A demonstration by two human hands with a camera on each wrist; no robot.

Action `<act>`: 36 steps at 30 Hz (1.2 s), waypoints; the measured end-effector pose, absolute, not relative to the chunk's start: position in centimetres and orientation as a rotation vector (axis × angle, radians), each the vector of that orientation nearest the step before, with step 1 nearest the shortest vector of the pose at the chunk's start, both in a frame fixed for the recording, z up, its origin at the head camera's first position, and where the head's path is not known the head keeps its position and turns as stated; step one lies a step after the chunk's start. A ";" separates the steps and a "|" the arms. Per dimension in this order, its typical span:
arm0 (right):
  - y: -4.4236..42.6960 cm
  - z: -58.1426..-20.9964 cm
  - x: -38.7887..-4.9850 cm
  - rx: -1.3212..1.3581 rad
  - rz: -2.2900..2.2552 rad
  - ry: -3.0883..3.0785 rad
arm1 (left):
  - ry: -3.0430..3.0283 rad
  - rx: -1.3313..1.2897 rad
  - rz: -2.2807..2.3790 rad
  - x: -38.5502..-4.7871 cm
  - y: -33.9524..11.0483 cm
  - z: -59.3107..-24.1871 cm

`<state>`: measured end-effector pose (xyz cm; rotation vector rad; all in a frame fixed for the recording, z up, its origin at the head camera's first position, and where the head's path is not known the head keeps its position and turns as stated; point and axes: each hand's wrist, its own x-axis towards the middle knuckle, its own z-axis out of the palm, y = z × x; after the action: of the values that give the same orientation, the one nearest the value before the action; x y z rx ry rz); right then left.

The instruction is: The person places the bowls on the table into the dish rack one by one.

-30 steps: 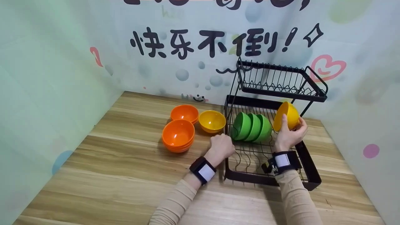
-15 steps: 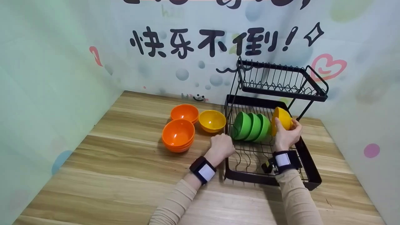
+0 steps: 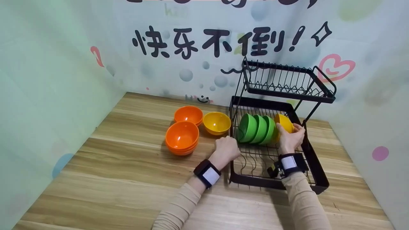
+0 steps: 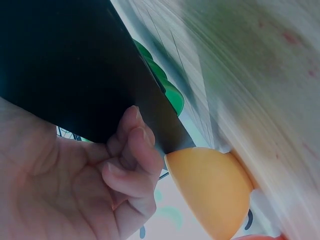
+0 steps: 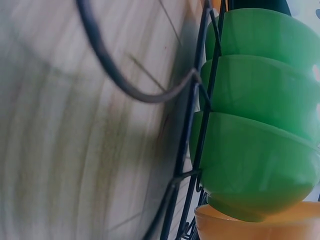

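Observation:
My right hand (image 3: 291,139) pinches a yellow bowl (image 3: 283,122) between thumb and fingers; it stands on its side in the rack's lower tier, against three nested green bowls (image 3: 264,130). In the right wrist view the yellow bowl (image 5: 250,227) meets the base of the nearest green bowl (image 5: 250,165); the hand is out of that view. My left hand (image 3: 226,149) rests by the rack's left edge, fingers curled and holding nothing. Ahead of it sits another yellow bowl (image 3: 217,123). The left wrist view shows the curled fingers of the left hand (image 4: 95,175) beside that bowl (image 4: 212,190).
A two-tier black rack (image 3: 255,182) stands on the right of the wooden table (image 3: 121,179), its upper shelf (image 3: 287,93) at the back. Two stacks of orange bowls, one behind (image 3: 188,115) and one in front (image 3: 182,137), stand to the left. A printed curtain closes off the back and sides.
My right hand has moved the yellow bowl left and down, from above the rack's right part to against the green bowls. The left hand has stayed in place.

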<state>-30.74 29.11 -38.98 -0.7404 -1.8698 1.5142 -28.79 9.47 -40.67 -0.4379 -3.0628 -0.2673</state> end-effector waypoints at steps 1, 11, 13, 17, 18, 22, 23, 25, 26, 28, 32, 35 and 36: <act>29.1 -39.0 -30.8 -0.742 1.513 -1.875 | -3.064 -0.439 -0.270 -28.8 9.5 -40.6; 28.9 -39.6 -31.2 -0.719 1.569 -1.839 | -3.031 -0.426 -0.249 -28.7 9.6 -40.8; 28.9 -39.6 -31.2 -0.729 1.588 -1.836 | -3.028 -0.423 -0.247 -28.7 9.6 -40.8; 28.9 -39.6 -31.2 -0.774 1.623 -1.847 | -3.026 -0.419 -0.246 -28.7 9.5 -40.8; 28.8 -39.6 -31.1 -0.783 1.635 -1.846 | -3.026 -0.419 -0.248 -28.6 9.5 -40.8; 28.9 -39.5 -31.1 -0.807 1.678 -1.844 | -3.022 -0.419 -0.251 -28.6 9.5 -40.8; 28.9 -39.5 -31.2 -0.814 1.689 -1.842 | -3.022 -0.419 -0.250 -28.6 9.5 -40.8; 28.9 -39.5 -31.2 -0.824 1.702 -1.843 | -3.022 -0.418 -0.250 -28.6 9.5 -40.8; 28.9 -39.5 -31.2 -0.823 1.711 -1.841 | -3.023 -0.418 -0.251 -28.6 9.5 -40.8; 28.9 -39.5 -31.3 -0.819 1.722 -1.843 | -3.027 -0.417 -0.253 -28.7 9.5 -40.8; 28.9 -39.5 -31.3 -0.794 1.732 -1.868 | -3.036 -0.422 -0.263 -28.7 9.5 -40.8; 28.8 -39.4 -31.2 -0.788 1.712 -1.917 | -3.037 -0.428 -0.264 -28.7 9.4 -40.8; 28.8 -39.4 -31.2 -0.785 1.700 -1.935 | -3.036 -0.430 -0.263 -28.7 9.4 -40.8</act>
<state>-31.20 28.77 -39.42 -0.7850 -1.9349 1.7002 -28.70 9.41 -40.75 -0.4297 -3.0357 -0.2631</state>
